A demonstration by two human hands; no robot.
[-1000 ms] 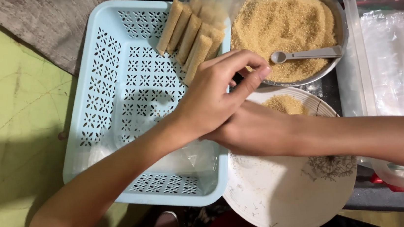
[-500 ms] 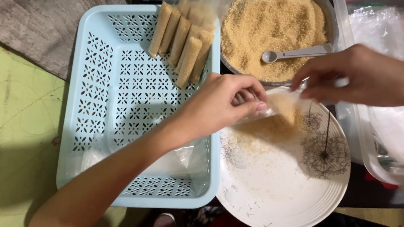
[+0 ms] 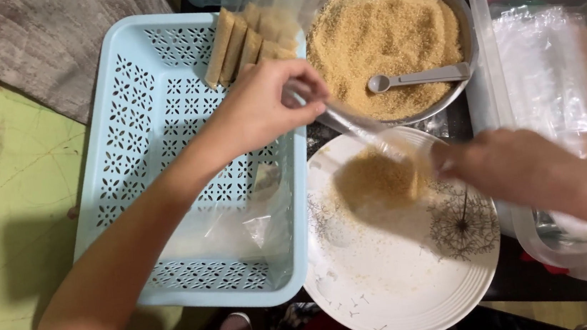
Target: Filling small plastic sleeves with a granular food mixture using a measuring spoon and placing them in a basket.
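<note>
Above the white round plate (image 3: 398,284) with dandelion print, your left hand (image 3: 259,107) pinches one end of a clear plastic wrapper (image 3: 373,168) holding brown sugar, and your right hand (image 3: 516,165), blurred, grips its other end. You seem to be mid-way through wrapping. Next, tighten it carefully over the plate; the pale blue plastic basket (image 3: 156,156) of finished tan rolls (image 3: 242,41) sits beside.

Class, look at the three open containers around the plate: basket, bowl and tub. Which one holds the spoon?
The round metal bowl of golden crumbs: a grey spoon lies in it. The blue basket holds rolls, the clear tub plastic sheets.
</note>
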